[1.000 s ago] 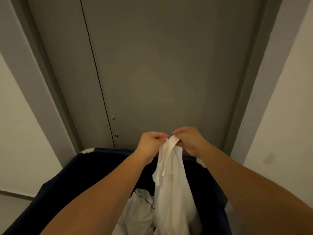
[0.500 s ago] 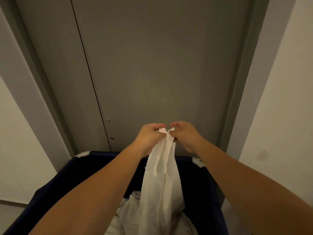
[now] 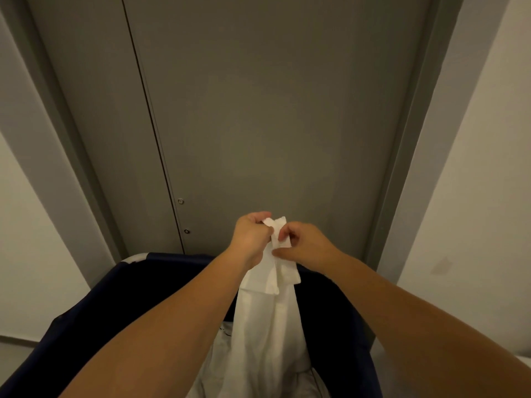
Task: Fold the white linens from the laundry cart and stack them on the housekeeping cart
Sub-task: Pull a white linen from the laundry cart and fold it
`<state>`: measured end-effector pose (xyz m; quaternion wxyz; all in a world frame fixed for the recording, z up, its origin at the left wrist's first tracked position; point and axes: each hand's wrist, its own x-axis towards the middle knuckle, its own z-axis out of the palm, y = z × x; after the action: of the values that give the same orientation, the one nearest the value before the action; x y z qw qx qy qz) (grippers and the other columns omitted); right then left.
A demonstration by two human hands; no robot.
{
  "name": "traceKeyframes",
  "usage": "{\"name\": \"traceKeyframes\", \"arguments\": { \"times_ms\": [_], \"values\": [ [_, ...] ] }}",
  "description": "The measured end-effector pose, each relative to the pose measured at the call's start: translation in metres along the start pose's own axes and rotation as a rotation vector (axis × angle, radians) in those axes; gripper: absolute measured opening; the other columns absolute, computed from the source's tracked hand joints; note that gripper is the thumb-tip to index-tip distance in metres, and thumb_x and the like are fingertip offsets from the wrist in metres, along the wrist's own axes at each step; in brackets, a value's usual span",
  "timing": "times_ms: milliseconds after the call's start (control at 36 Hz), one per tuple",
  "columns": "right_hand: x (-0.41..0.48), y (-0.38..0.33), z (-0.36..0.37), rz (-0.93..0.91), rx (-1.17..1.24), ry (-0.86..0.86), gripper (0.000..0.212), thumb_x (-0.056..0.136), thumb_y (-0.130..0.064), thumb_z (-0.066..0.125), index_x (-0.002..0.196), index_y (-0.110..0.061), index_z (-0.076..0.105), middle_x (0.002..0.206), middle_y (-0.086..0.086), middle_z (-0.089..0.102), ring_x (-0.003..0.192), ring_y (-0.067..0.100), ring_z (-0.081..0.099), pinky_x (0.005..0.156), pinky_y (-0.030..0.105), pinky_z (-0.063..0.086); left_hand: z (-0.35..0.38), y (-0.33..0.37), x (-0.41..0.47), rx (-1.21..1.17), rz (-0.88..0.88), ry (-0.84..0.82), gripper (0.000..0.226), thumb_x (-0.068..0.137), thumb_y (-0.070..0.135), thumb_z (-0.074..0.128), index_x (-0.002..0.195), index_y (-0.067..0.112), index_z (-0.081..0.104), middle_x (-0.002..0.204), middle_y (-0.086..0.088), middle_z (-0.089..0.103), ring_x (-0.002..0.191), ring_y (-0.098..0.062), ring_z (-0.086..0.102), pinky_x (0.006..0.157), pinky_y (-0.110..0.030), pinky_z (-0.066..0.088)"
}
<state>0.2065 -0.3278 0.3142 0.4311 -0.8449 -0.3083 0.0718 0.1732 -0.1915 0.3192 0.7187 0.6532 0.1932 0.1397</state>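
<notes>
Linen (image 3: 267, 326) is pinched at its top edge by left hand (image 3: 251, 237) and right hand (image 3: 304, 244), centre frame | hung down into navy laundry cart (image 3: 120, 300), lower frame | grey door (image 3: 273, 124) seen behind

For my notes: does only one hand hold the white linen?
No, the left hand and the right hand both pinch the top of the white linen.

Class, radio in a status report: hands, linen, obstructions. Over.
Left hand and right hand both pinch white linen at its top edge. Linen hangs into laundry cart. Nothing blocking the hands.
</notes>
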Motion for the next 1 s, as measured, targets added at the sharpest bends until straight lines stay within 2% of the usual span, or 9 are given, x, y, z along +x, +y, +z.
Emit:
{"name": "traceKeyframes", "arguments": {
  "times_ms": [111,222,417,556,639,722,778,861,1000],
  "values": [
    [0.000,0.005,0.004,-0.013,-0.126,0.041,0.043,0.069,-0.031,0.082,0.094,-0.025,0.048,0.091,-0.006,0.058,0.077,0.010,0.057,0.060,0.020,0.040,0.006,0.003,-0.005,0.006,0.003,-0.013,0.038,0.085,-0.012,0.051,0.115,0.009,0.059,0.106,-0.014,0.063,0.103,-0.029,0.062,0.086,-0.035,0.052],
    [0.003,0.010,0.005,-0.039,-0.176,0.118,0.025,0.081,-0.006,0.063,0.090,-0.021,0.046,0.089,0.000,0.055,0.077,0.019,0.055,0.056,0.015,0.037,0.009,0.003,-0.009,0.009,0.029,-0.069,0.029,0.082,-0.010,0.063,0.106,0.006,0.061,0.102,-0.014,0.067,0.100,-0.027,0.065,0.087,-0.033,0.055],
    [0.010,0.008,-0.022,-0.104,-0.200,0.157,0.032,0.080,0.009,0.054,0.071,-0.021,0.061,0.074,0.003,0.063,0.065,0.012,0.055,0.061,0.023,0.044,-0.001,-0.008,-0.013,0.250,0.130,-0.144,0.021,0.084,-0.009,0.064,0.102,0.002,0.067,0.079,-0.004,0.066,0.076,-0.011,0.064,0.073,-0.015,0.054],
    [0.017,-0.003,-0.043,-0.092,-0.344,0.052,0.030,0.082,0.009,0.049,0.081,-0.010,0.072,0.083,0.001,0.066,0.076,0.011,0.059,0.065,0.010,0.044,0.001,-0.012,-0.013,0.492,0.184,-0.181,0.005,0.084,0.004,0.068,0.086,0.007,0.071,0.072,-0.004,0.064,0.069,-0.016,0.064,0.081,-0.039,0.058],
    [0.019,-0.012,-0.054,-0.111,-0.379,0.010,0.032,0.081,0.010,0.051,0.076,-0.016,0.067,0.087,0.004,0.068,0.077,0.012,0.059,0.067,0.013,0.047,-0.003,-0.008,-0.009,0.790,0.349,-0.184,0.012,0.082,0.026,0.073,0.084,0.015,0.067,0.101,0.003,0.058,0.087,-0.014,0.059,0.080,-0.033,0.050],
    [0.018,-0.021,-0.060,-0.180,-0.384,0.004,0.041,0.079,0.009,0.053,0.064,-0.029,0.054,0.089,0.007,0.070,0.080,0.019,0.062,0.071,0.026,0.050,-0.008,0.000,-0.007,0.729,0.387,-0.319,0.015,0.079,0.027,0.078,0.085,0.018,0.068,0.127,0.015,0.049,0.112,-0.003,0.049,0.098,-0.027,0.037],
    [0.017,-0.023,-0.063,-0.201,-0.402,0.016,0.043,0.078,0.009,0.053,0.061,-0.030,0.050,0.084,0.005,0.068,0.076,0.018,0.060,0.067,0.022,0.048,-0.009,0.004,-0.008,0.616,0.301,-0.413,0.012,0.079,0.023,0.078,0.084,0.016,0.070,0.109,0.005,0.067,0.096,-0.008,0.063,0.092,-0.031,0.049],
    [0.015,-0.023,-0.067,-0.201,-0.401,0.024,0.040,0.080,0.007,0.055,0.063,-0.029,0.050,0.085,0.004,0.067,0.079,0.018,0.061,0.069,0.023,0.049,-0.009,0.006,-0.008,0.557,0.322,-0.371,0.011,0.079,0.017,0.077,0.076,0.015,0.067,0.076,-0.001,0.065,0.068,-0.011,0.059,0.071,-0.030,0.049],
    [0.010,-0.015,-0.077,-0.135,-0.347,0.006,0.019,0.081,-0.005,0.063,0.085,-0.024,0.060,0.087,-0.004,0.065,0.081,0.014,0.061,0.072,0.022,0.049,-0.005,0.010,-0.007,0.469,0.436,-0.197,0.016,0.082,0.013,0.075,0.070,0.016,0.065,0.071,-0.005,0.060,0.065,-0.012,0.052,0.061,-0.021,0.044]
  ]
}}
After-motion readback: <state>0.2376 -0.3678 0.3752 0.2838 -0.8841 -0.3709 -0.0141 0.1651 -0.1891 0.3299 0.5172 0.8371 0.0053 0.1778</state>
